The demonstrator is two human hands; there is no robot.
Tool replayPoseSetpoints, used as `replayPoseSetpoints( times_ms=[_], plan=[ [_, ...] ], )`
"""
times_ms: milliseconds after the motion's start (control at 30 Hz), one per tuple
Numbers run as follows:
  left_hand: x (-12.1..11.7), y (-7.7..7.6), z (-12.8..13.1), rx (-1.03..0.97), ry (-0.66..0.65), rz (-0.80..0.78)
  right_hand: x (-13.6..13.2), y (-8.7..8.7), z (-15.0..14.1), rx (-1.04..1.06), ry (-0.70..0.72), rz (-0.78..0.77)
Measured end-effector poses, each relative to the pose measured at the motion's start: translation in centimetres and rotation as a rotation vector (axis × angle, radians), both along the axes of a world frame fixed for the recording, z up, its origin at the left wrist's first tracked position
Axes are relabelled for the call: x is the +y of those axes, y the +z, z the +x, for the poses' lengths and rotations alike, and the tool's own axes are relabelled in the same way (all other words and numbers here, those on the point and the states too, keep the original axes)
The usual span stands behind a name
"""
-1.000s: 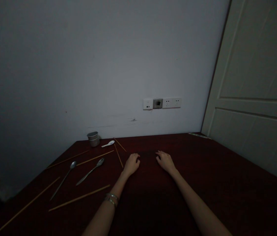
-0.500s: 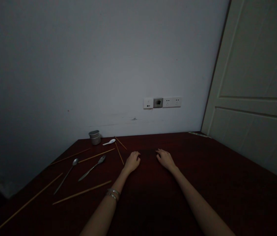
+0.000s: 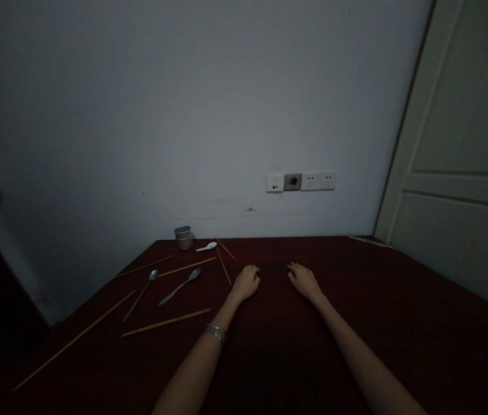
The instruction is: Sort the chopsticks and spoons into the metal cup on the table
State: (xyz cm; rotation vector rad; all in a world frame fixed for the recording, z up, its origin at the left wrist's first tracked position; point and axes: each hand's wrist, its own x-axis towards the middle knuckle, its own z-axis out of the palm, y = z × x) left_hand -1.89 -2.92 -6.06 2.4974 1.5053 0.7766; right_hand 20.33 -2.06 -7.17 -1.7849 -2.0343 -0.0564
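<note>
My left hand (image 3: 247, 282) rests palm down on the dark red table (image 3: 278, 334), its fingers loosely curved and holding nothing. My right hand (image 3: 303, 280) lies on the table to its right, also empty, with fingers stretched forward. Closest to the left hand is a short chopstick (image 3: 224, 267). Farther left lie a metal spork (image 3: 183, 285), a long-handled metal spoon (image 3: 140, 294) and a chopstick (image 3: 166, 323). At the back, a white soup spoon (image 3: 207, 246) lies beside an upright metal cup (image 3: 184, 237).
More wooden sticks lie on the left, among them a long one (image 3: 75, 340) near the table's left edge. Behind the table rises a wall with sockets (image 3: 300, 182). A pale door (image 3: 464, 173) stands to the right, and a flat strip (image 3: 371, 242) lies at the back right.
The camera has turned slightly left, so everything sits farther right in view. Both hands keep their places on the table, and the objects have not moved.
</note>
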Motion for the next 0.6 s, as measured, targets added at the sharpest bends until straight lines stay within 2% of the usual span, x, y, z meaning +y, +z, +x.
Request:
replayPoseSetpoints(
  times_ms=[600],
  plan=[
    [-0.16,-0.29,0.02,0.038,-0.005,0.002,0.35,-0.8,0.33,-0.022,0.025,0.007]
  ],
)
